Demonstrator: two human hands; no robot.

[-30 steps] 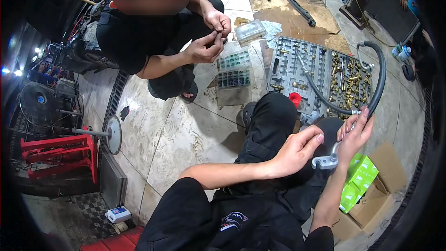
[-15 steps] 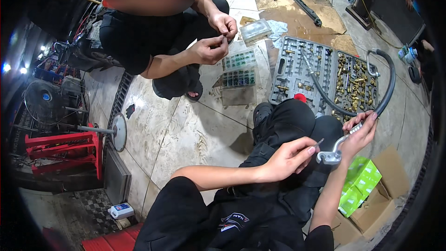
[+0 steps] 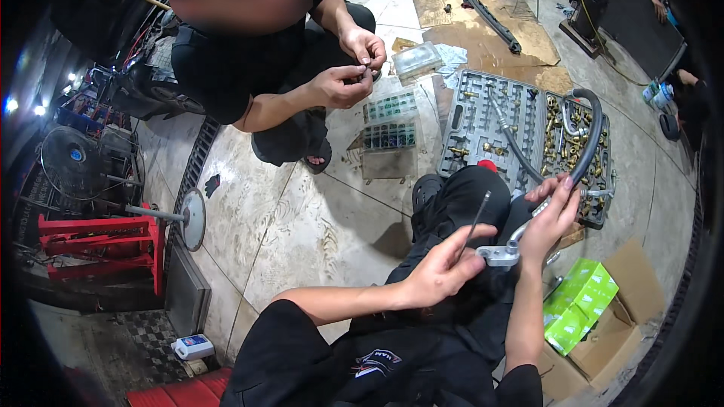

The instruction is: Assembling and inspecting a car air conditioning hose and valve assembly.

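Note:
My left hand [image 3: 446, 265] pinches a thin metal rod [image 3: 477, 218] that points upward and away from me. Its thumb is beside the silver end block [image 3: 498, 256] of a hose assembly; whether they touch is hard to tell. My right hand [image 3: 549, 220] is wrapped around this assembly, where a bent metal pipe [image 3: 520, 235] joins the black rubber hose [image 3: 593, 136]. From there the hose loops up over an open grey case [image 3: 486, 79] full of brass fittings [image 3: 567, 152].
Across from me a person's hands [image 3: 351, 68] hold something small. Between us lie an open organizer box [image 3: 389, 136] with small green rings and a clear-lidded box [image 3: 416, 60]. Cardboard [image 3: 520, 22] covers the far floor. A green box [image 3: 579, 305] sits in an open carton [image 3: 622, 358] at right.
The rod in my left hand has tilted up and shows more of its length. My right hand has moved left with the hose, bringing the end block close to my left thumb.

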